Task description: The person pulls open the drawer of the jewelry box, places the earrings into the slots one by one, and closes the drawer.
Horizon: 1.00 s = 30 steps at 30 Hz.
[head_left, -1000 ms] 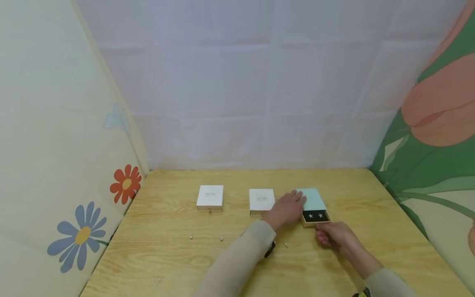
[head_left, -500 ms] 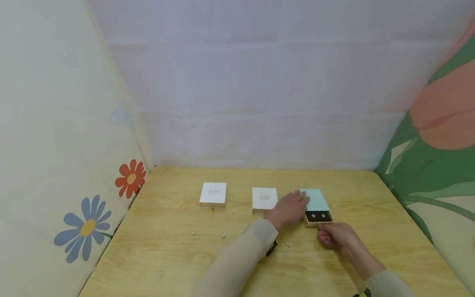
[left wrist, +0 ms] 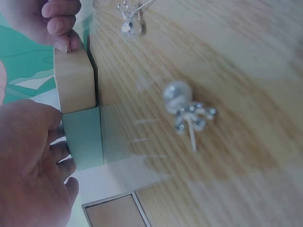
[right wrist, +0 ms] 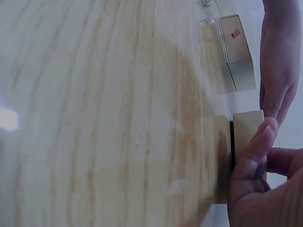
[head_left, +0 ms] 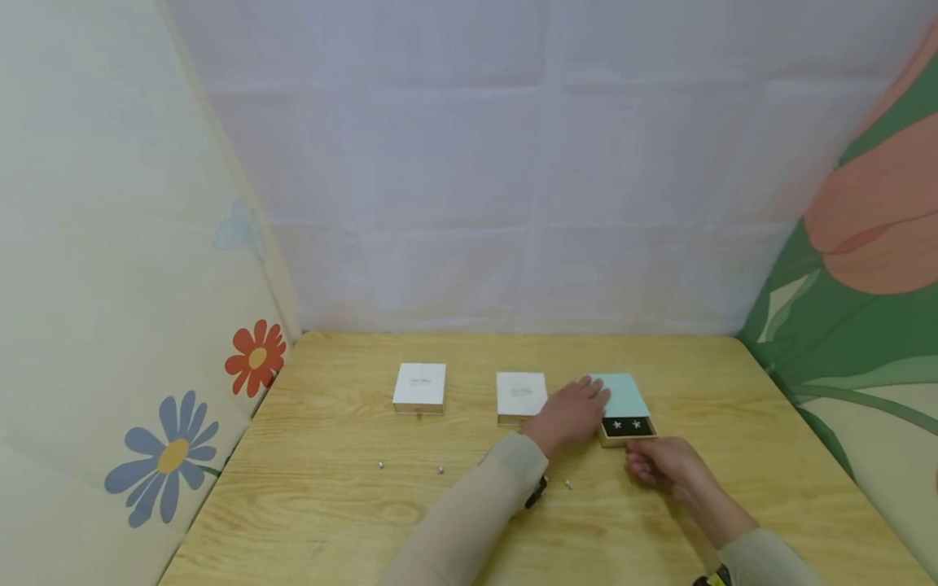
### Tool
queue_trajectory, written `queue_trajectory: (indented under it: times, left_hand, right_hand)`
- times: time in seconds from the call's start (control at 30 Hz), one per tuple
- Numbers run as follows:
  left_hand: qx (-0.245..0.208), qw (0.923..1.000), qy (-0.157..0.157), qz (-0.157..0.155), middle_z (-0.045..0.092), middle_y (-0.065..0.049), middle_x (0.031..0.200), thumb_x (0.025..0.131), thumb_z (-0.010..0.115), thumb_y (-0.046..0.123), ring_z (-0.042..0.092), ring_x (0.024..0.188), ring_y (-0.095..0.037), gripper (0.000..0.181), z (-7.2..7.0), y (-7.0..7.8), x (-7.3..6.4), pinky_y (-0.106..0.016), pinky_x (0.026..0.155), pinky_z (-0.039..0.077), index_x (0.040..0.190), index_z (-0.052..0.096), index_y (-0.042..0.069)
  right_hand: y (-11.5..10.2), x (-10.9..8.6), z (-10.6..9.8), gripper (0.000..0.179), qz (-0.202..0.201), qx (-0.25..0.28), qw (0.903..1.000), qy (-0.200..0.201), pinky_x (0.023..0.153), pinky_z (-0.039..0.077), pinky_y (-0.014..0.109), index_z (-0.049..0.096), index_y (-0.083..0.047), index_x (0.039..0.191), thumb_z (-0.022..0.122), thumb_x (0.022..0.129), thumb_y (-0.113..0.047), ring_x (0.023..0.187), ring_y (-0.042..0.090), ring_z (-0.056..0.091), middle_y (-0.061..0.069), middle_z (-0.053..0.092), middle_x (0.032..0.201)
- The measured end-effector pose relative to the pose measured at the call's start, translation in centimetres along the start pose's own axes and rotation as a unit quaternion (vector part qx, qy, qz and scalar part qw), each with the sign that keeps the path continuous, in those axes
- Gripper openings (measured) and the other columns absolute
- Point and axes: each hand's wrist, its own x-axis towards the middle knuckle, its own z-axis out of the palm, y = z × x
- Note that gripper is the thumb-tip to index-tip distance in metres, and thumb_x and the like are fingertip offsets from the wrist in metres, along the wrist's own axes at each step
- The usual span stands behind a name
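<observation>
A mint-topped jewelry box [head_left: 621, 395] lies on the table with its drawer [head_left: 628, 442] partly out toward the person. Two silvery star-shaped earrings [head_left: 618, 425] sit on the black lining in that drawer. My left hand [head_left: 572, 411] rests over the top left of the mint sleeve, fingers extended; the left wrist view shows the sleeve's side [left wrist: 84, 137] uncovered. With thumb and bent fingers, my right hand [head_left: 668, 465] pinches the drawer at its front edge. From the right wrist, the thumb lies across the beige drawer front [right wrist: 246, 127], hiding part of it.
Two white boxes [head_left: 420, 387] stand to the left along the wooden table [head_left: 352, 529], the nearer one beside my left hand. Several small earrings lie in front, including a pearl one [left wrist: 179, 97]. Printed cloths hang at both sides, and a white cloth [head_left: 454, 163] hangs behind.
The head view has shifted a little. Slightly less of the drawer's black lining shows than one second ago; both hands keep nearly the same places on the box.
</observation>
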Motion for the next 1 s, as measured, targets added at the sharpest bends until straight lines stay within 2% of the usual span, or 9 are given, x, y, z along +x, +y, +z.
queue_trajectory:
  times: [0.2,0.63,0.73,0.9,1.0]
  left_hand:
    - [-0.001,1.0,0.001,0.001,0.023,0.004,0.168,0.112,0.031,0.037,0.021,0.154,-0.015,0.052,-0.55,0.14,-0.35,-0.031,0.125,0.022,0.161,0.028,0.022]
    - [0.002,1.0,0.0,0.002,0.025,0.004,0.167,0.112,0.032,0.035,0.022,0.154,-0.014,0.051,-0.82,0.09,-0.55,-0.03,0.125,0.023,0.161,0.029,0.022]
    - [0.001,1.0,-0.002,0.003,0.025,0.004,0.167,0.112,0.032,0.035,0.022,0.154,-0.014,0.051,-0.96,0.1,-0.7,-0.031,0.125,0.023,0.161,0.03,0.022]
    - [0.008,1.0,-0.002,0.005,0.025,0.003,0.167,0.112,0.032,0.035,0.022,0.154,-0.015,0.051,-0.88,0.09,-0.71,-0.031,0.125,0.023,0.161,0.029,0.021]
    - [0.008,1.0,-0.001,0.004,0.025,0.004,0.167,0.112,0.032,0.035,0.022,0.154,-0.014,0.051,-0.74,0.13,-0.6,-0.03,0.125,0.023,0.161,0.029,0.022]
  right_hand:
    - [0.12,0.1,-0.13,0.018,0.0,0.002,1.0,-0.003,0.056,0.056,0.019,0.069,0.002,0.089,0.056,0.1,-0.004,0.059,0.006,0.063,0.0,0.07,0.068]
    - [-0.07,0.08,-0.08,0.019,0.001,0.0,1.0,-0.001,0.056,0.056,0.019,0.069,0.002,0.09,0.055,0.101,-0.005,0.06,0.006,0.063,0.0,0.07,0.069]
    - [-0.17,0.08,0.04,0.019,0.005,-0.002,0.9999,0.011,0.056,0.056,0.019,0.069,0.002,0.089,0.055,0.101,-0.005,0.06,0.006,0.063,0.001,0.069,0.069]
    - [-0.27,0.07,0.15,0.019,0.011,-0.005,0.9996,0.026,0.056,0.056,0.02,0.069,0.001,0.088,0.056,0.1,-0.006,0.06,0.007,0.063,0.001,0.07,0.069]
    - [-0.27,0.12,-0.01,0.019,0.01,-0.005,0.9998,0.017,0.057,0.056,0.019,0.069,0.002,0.089,0.056,0.1,-0.005,0.06,0.007,0.063,0.001,0.07,0.069]
